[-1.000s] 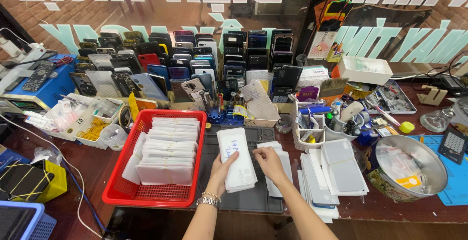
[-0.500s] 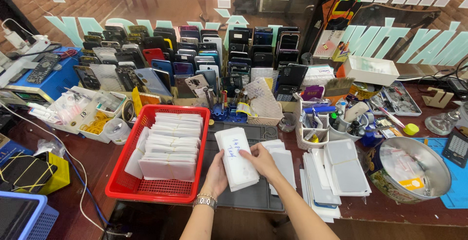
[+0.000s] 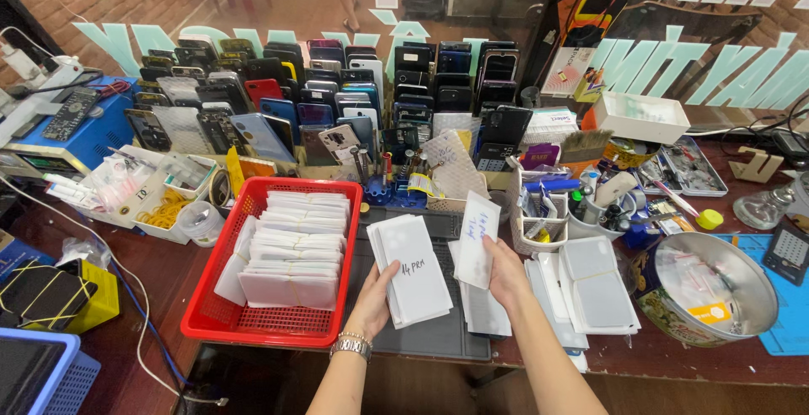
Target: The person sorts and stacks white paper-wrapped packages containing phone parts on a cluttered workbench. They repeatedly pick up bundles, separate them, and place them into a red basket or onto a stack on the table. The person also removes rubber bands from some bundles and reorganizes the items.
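My left hand, with a metal watch at the wrist, holds a stack of flat white packets with handwriting on the top one, over a dark work mat. Just to its right, my right hand lifts a single white packet off that stack, tilted upright. A red plastic basket full of bundled white packets stands left of my left hand. More white packets lie on the mat under my right hand.
Rows of phones stand on a rack at the back. White packets and a metal bowl lie to the right, with tool cups behind. White parts trays, a yellow box and blue bins sit on the left.
The stack was held by both hands; now my right hand has taken the top packet off and raised it to the right, while my left hand keeps the rest.
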